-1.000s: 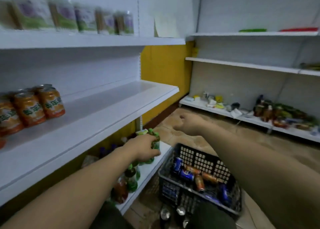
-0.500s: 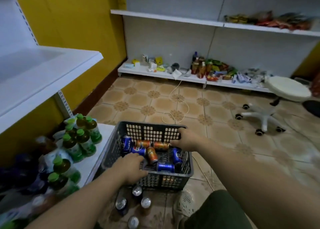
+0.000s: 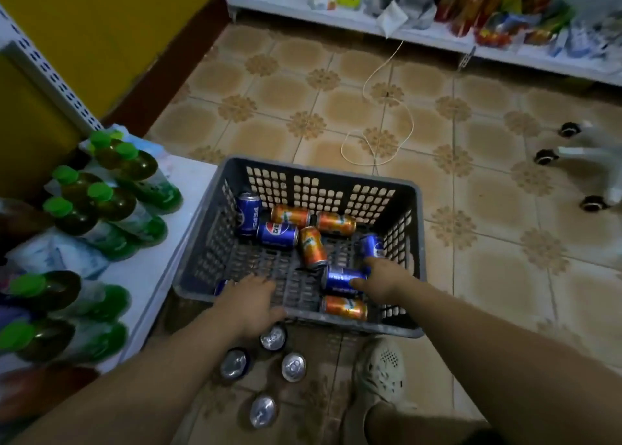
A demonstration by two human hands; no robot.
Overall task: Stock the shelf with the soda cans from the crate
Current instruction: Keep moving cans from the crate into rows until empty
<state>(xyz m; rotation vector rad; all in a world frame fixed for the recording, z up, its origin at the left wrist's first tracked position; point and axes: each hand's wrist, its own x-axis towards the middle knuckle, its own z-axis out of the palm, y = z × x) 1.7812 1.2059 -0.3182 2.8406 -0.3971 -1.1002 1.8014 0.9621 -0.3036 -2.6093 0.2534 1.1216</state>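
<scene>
A grey plastic crate stands on the tiled floor and holds several blue and orange soda cans lying on their sides. My right hand is inside it at the near right, thumb and fingers round a blue can. An orange can lies just below that one. My left hand reaches over the crate's near rim with fingers spread, above a second blue can that is mostly hidden. The white low shelf is to the crate's left.
Several cans stand upright on the floor just in front of the crate, beside my shoe. Green-capped bottles crowd the low shelf at left. A white cord loops on the tiles; stool wheels sit at right.
My view has dropped onto the crate. My right hand moved from the far rim to the blue can at the near right. My left hand shifted slightly along the near rim.
</scene>
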